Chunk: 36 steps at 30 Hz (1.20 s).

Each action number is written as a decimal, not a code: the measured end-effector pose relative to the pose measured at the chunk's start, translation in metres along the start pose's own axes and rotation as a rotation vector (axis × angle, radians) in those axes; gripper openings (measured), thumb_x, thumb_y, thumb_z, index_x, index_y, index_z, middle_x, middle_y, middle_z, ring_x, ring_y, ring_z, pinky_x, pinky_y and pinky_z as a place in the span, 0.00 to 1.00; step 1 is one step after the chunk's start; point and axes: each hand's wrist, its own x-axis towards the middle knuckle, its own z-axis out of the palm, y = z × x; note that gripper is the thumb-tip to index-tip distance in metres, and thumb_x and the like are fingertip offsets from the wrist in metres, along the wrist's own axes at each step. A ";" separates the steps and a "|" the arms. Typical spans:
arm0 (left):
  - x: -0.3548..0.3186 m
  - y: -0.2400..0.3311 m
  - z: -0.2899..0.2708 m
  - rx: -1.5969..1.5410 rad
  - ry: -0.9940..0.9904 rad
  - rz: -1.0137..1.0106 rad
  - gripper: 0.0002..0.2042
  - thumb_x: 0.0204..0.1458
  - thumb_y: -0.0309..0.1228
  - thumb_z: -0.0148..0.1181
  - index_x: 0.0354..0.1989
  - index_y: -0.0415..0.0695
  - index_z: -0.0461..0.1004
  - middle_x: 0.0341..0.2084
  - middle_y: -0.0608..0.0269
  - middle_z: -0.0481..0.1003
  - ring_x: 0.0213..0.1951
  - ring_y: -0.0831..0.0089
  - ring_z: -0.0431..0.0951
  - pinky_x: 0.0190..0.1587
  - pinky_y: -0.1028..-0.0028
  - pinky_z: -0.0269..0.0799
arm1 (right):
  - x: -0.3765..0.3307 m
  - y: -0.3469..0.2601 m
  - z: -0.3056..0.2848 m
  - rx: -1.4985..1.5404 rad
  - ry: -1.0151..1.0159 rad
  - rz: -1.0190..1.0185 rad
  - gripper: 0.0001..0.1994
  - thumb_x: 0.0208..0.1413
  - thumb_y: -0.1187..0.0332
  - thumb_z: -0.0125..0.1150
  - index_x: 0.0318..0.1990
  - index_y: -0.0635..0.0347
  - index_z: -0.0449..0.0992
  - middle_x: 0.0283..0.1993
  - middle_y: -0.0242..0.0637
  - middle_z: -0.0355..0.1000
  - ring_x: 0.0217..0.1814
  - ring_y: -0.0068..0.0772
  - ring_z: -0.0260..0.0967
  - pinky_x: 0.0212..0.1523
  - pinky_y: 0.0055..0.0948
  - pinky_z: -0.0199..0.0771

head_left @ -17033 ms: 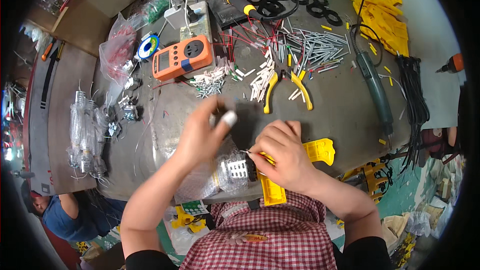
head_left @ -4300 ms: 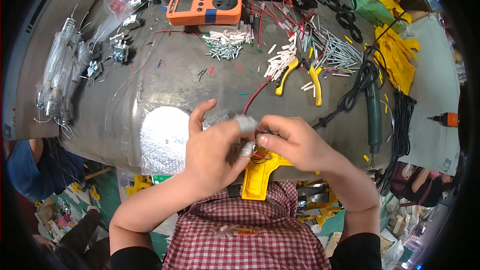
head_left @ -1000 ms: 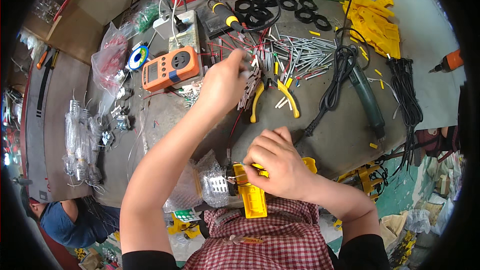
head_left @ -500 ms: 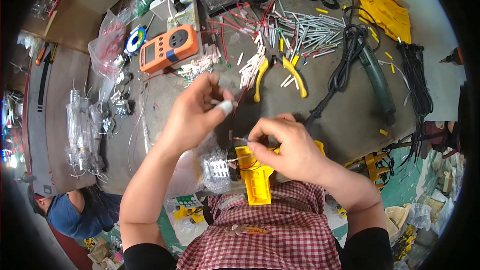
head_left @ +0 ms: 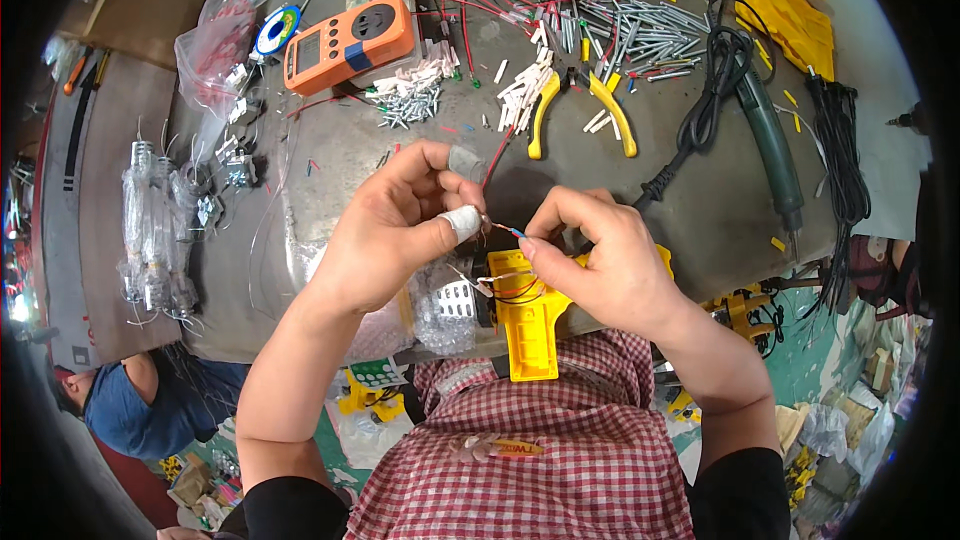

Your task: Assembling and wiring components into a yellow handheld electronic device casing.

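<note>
My left hand, with pale tape round its thumb and a finger, pinches the bare end of a thin wire. The thumb and index finger of my right hand close on the same wire, which has a blue and red sleeve; the two grips are a short gap apart. Below them lies a yellow plastic handle shell, open side up, with thin wires across it. To its left sits a perforated metal tube partly in bubble wrap. A red wire runs up behind my fingertips.
Yellow-handled pliers lie beyond my hands, near white sleeves and metal rods. An orange meter stands back left. A dark green tool with a black cord lies right. Wrapped coils are left; a person sits lower left.
My left hand has come down and right to the wire and now pinches its end. My right hand has risen slightly with the wire. The whole view has shifted a little.
</note>
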 end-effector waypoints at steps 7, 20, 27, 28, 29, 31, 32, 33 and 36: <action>0.001 0.002 0.007 0.018 0.047 0.014 0.21 0.41 0.19 0.61 0.46 0.41 0.65 0.34 0.67 0.71 0.39 0.75 0.72 0.47 0.73 0.68 | 0.001 0.002 0.000 -0.008 0.001 -0.011 0.08 0.48 0.69 0.61 0.27 0.61 0.69 0.23 0.35 0.72 0.28 0.36 0.72 0.42 0.32 0.65; 0.000 0.018 0.032 0.780 -0.032 0.315 0.17 0.44 0.17 0.59 0.45 0.37 0.68 0.34 0.61 0.75 0.39 0.74 0.78 0.43 0.71 0.74 | -0.007 0.010 -0.017 -0.202 -0.132 -0.108 0.08 0.50 0.64 0.62 0.31 0.59 0.73 0.29 0.33 0.73 0.38 0.34 0.70 0.47 0.33 0.58; -0.004 0.029 0.021 0.963 -0.025 0.316 0.11 0.39 0.17 0.61 0.33 0.39 0.74 0.29 0.57 0.75 0.34 0.62 0.78 0.38 0.68 0.74 | -0.006 0.010 -0.018 -0.189 -0.162 -0.091 0.08 0.49 0.64 0.63 0.30 0.59 0.74 0.30 0.32 0.71 0.37 0.33 0.68 0.47 0.32 0.56; -0.008 0.025 0.019 0.976 0.006 0.313 0.11 0.39 0.17 0.61 0.33 0.39 0.74 0.29 0.57 0.75 0.34 0.62 0.78 0.38 0.68 0.74 | -0.005 0.007 -0.017 -0.182 -0.177 -0.119 0.08 0.49 0.64 0.63 0.30 0.59 0.74 0.30 0.32 0.71 0.37 0.33 0.68 0.47 0.32 0.56; -0.009 0.019 0.019 0.987 0.032 0.407 0.10 0.37 0.17 0.60 0.31 0.39 0.75 0.28 0.57 0.75 0.33 0.61 0.78 0.37 0.67 0.73 | -0.003 0.004 -0.016 -0.134 -0.172 -0.080 0.08 0.49 0.65 0.63 0.31 0.59 0.74 0.30 0.33 0.71 0.36 0.33 0.68 0.47 0.31 0.57; -0.008 0.012 0.024 0.963 0.069 0.542 0.10 0.34 0.17 0.59 0.29 0.41 0.76 0.27 0.59 0.75 0.32 0.58 0.77 0.36 0.66 0.73 | -0.002 -0.003 -0.016 -0.032 -0.156 -0.006 0.09 0.47 0.66 0.65 0.32 0.61 0.75 0.29 0.34 0.70 0.35 0.33 0.69 0.45 0.30 0.58; -0.008 0.013 0.026 0.946 0.056 0.537 0.09 0.36 0.18 0.58 0.29 0.41 0.76 0.27 0.58 0.75 0.32 0.57 0.76 0.35 0.66 0.73 | -0.002 -0.004 -0.015 -0.069 -0.112 -0.074 0.09 0.45 0.67 0.65 0.32 0.60 0.75 0.29 0.33 0.70 0.35 0.33 0.68 0.43 0.29 0.58; -0.009 0.016 0.028 0.952 0.048 0.477 0.08 0.37 0.19 0.57 0.29 0.41 0.75 0.27 0.57 0.74 0.32 0.56 0.76 0.35 0.65 0.73 | -0.001 -0.007 -0.016 -0.219 -0.102 -0.145 0.09 0.44 0.68 0.66 0.31 0.60 0.75 0.29 0.33 0.70 0.35 0.34 0.68 0.43 0.29 0.58; -0.011 0.004 0.021 0.838 0.065 0.322 0.10 0.41 0.21 0.58 0.34 0.40 0.73 0.28 0.52 0.73 0.34 0.53 0.74 0.38 0.64 0.71 | 0.002 -0.005 -0.007 -0.442 -0.069 -0.325 0.09 0.41 0.70 0.66 0.32 0.59 0.75 0.29 0.32 0.70 0.34 0.34 0.66 0.43 0.30 0.58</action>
